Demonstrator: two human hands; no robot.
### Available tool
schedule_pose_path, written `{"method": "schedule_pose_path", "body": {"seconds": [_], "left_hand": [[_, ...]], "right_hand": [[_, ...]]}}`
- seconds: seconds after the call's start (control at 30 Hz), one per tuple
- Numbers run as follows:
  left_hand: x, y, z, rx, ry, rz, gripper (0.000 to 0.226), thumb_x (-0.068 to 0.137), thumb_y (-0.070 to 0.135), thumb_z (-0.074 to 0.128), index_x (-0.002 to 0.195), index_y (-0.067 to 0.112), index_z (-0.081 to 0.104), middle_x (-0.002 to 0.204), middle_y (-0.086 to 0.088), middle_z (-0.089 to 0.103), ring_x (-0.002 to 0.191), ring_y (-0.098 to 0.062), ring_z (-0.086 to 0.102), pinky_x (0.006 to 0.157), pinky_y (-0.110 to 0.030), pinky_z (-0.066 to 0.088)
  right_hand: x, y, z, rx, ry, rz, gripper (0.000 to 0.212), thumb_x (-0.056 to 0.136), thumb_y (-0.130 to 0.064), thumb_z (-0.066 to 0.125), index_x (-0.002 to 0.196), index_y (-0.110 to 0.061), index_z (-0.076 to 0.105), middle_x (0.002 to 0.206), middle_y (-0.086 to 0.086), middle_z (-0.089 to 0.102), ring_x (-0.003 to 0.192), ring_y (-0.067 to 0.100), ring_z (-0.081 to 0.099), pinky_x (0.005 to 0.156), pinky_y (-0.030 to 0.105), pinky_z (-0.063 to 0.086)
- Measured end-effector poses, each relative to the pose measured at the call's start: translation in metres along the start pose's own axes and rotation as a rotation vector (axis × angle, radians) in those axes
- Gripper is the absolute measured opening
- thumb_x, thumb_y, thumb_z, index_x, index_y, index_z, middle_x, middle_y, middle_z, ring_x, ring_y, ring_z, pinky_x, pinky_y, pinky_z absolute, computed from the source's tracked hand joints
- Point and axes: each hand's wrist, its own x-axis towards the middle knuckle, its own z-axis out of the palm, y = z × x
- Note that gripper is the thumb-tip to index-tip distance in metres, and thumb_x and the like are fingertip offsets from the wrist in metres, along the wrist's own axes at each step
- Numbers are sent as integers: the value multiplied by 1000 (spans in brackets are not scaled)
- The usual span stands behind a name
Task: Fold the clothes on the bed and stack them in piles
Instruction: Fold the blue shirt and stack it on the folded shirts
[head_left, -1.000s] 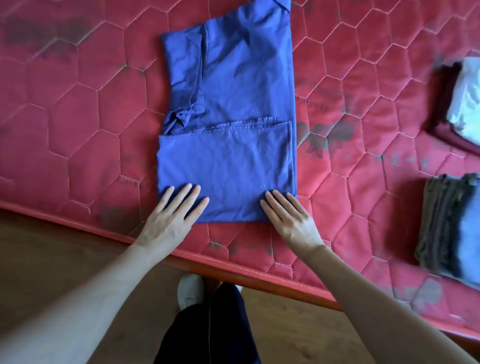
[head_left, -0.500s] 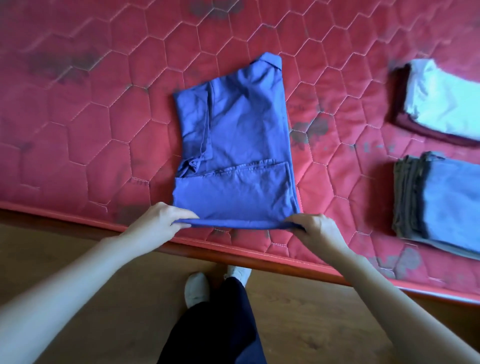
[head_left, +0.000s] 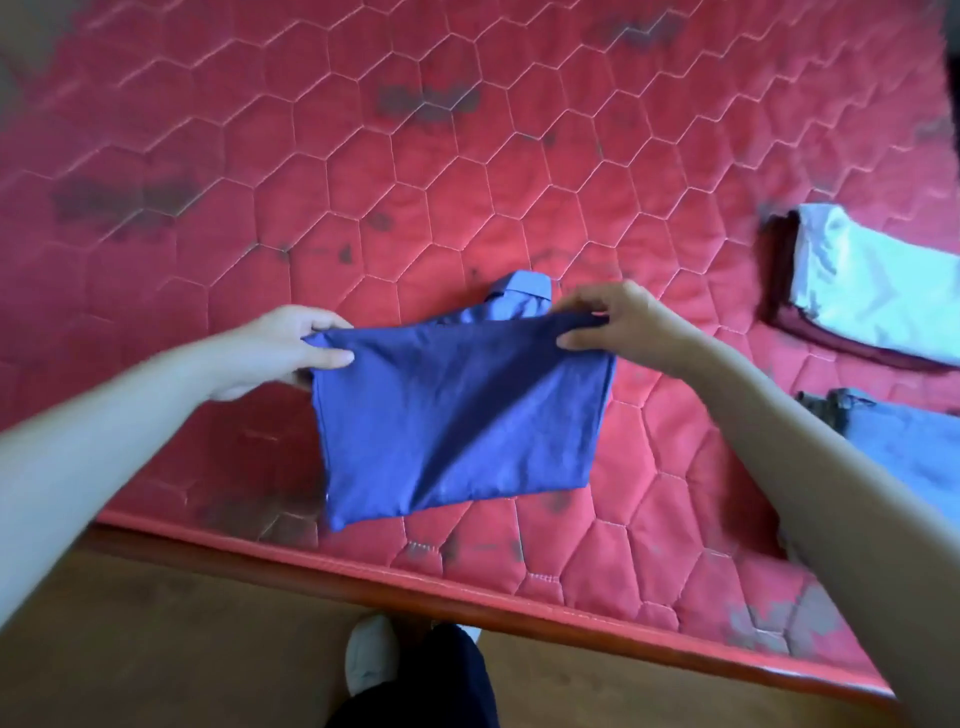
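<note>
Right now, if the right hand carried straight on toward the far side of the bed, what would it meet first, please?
Most likely the blue shirt's collar, which lies just beyond the right hand and the folded edge it pinches; past that, only red mattress shows. Depth is uncertain.

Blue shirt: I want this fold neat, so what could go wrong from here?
1. The blue shirt is pinched only at its two near corners by the left hand and right hand; the middle may sag and crease.
2. The collar sticks out beyond the fold, so edges may land misaligned.
</note>
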Motion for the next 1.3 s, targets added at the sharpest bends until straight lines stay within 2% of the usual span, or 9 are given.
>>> {"method": "schedule_pose_path", "body": {"seconds": [0.23,0.37,0.5,0.6,0.67,0.87,1.03,1.17,1.3], "left_hand": [[104,-21,-5,-151,462,-110,8,89,10,66,95,14,67,91,-6,68,82,-20,65,69,-29,52],[127,-37,15,19,821,-182,21,87,19,65,104,7,67,103,-13,69,100,-31,63,75,-31,42],[109,-22,46,482,1101,-87,37,87,13,55,123,5,52,125,-19,54,116,-39,49,93,-47,39],[96,-16,89,752,1044,225,49,89,16,48,137,6,44,145,-15,42,136,-35,36,109,-49,28],[95,-19,119,894,923,302,51,90,21,44,140,10,45,152,-10,36,142,-32,30,113,-52,21],[125,-59,110,956,756,51,55,98,38,38,150,21,30,159,-10,20,147,-29,16,115,-57,10],[109,-71,75,915,769,-40,54,102,36,27,153,18,22,161,-7,10,149,-26,6,117,-57,6],[71,-64,97,943,869,73,56,100,38,23,152,18,23,161,-10,13,148,-29,9,116,-54,2],[46,-85,133,1016,799,120,56,98,38,27,151,19,28,160,-9,18,148,-28,14,116,-54,8]], "right_hand": [[137,46,17,21,93,187,37,78,-5,74,114,-12,66,99,2,61,91,13,55,79,19,40],[155,67,45,55,250,242,36,79,-12,75,114,-13,67,108,4,66,91,11,55,77,16,38],[130,49,74,-188,584,157,37,90,-18,61,126,-11,58,127,11,53,115,28,50,93,35,42],[103,22,114,-308,773,-98,35,90,-10,55,124,-1,61,134,21,53,126,39,48,106,47,38],[96,10,147,-413,649,-199,40,92,-17,51,130,-8,59,143,18,48,136,35,40,112,54,28],[106,72,147,-729,356,13,53,100,-43,33,151,-29,27,160,4,17,148,22,13,115,58,1],[96,107,107,-536,390,298,57,102,-46,22,154,-31,5,163,3,1,149,20,-4,116,58,-2],[62,87,121,-551,508,77,56,101,-43,24,153,-24,17,161,9,11,149,24,6,118,53,2],[32,90,156,-643,399,-84,54,101,-44,28,151,-23,30,159,10,19,148,27,16,118,56,12]]}}
